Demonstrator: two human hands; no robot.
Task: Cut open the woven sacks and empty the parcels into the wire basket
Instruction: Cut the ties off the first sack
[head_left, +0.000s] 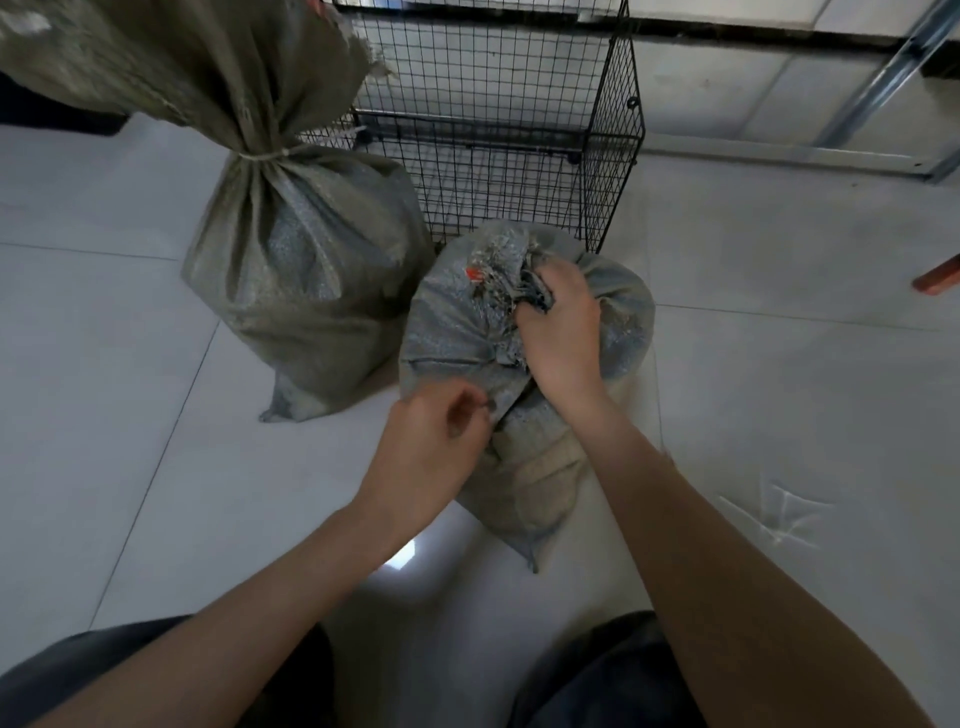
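Sack mouth hidden inside right hand grip.

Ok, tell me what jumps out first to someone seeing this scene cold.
Both hands work the near sack at centre: the right hand grips its bunched neck, the left hand pinches the fabric lower down. A second sack, tied with cord, stands to its left, and the black wire basket stands behind both.

The person is wearing dark grey trousers, the cloth creasing over both knees, and is going about with forearms bare.
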